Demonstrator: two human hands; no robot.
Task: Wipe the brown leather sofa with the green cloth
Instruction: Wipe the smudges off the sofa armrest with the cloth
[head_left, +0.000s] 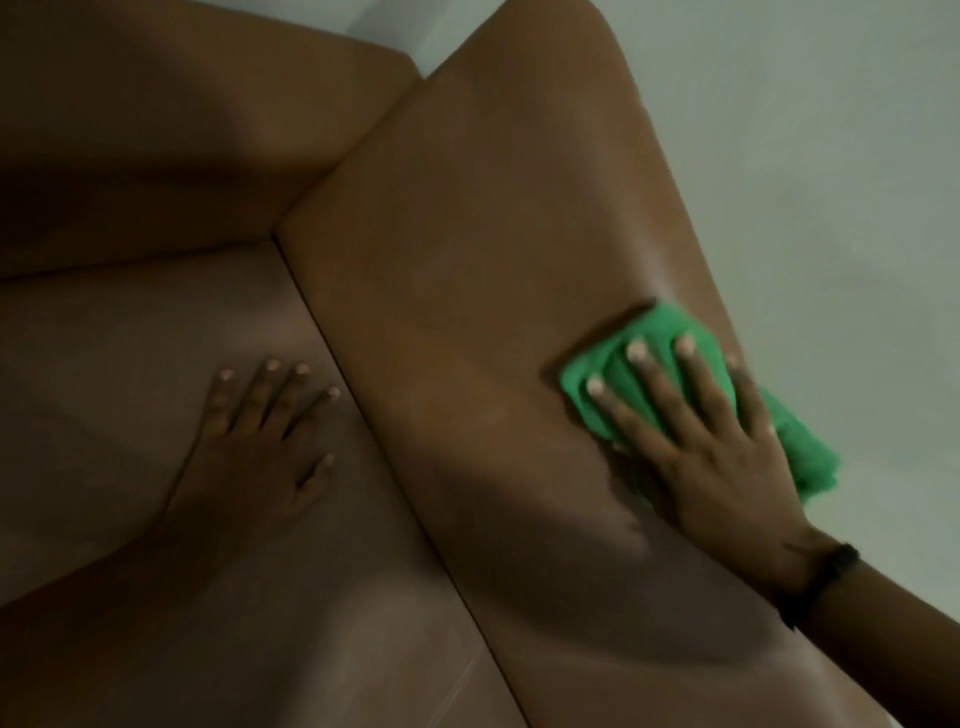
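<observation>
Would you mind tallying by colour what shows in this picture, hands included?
Brown: 1, the leather sofa
Green: 1, the cloth pressed flat under the right hand
Black: 1, the wristband on the right wrist
Pale: 1, the wall
Bare hands: 2, the left hand resting flat on the seat
Total: 6
</observation>
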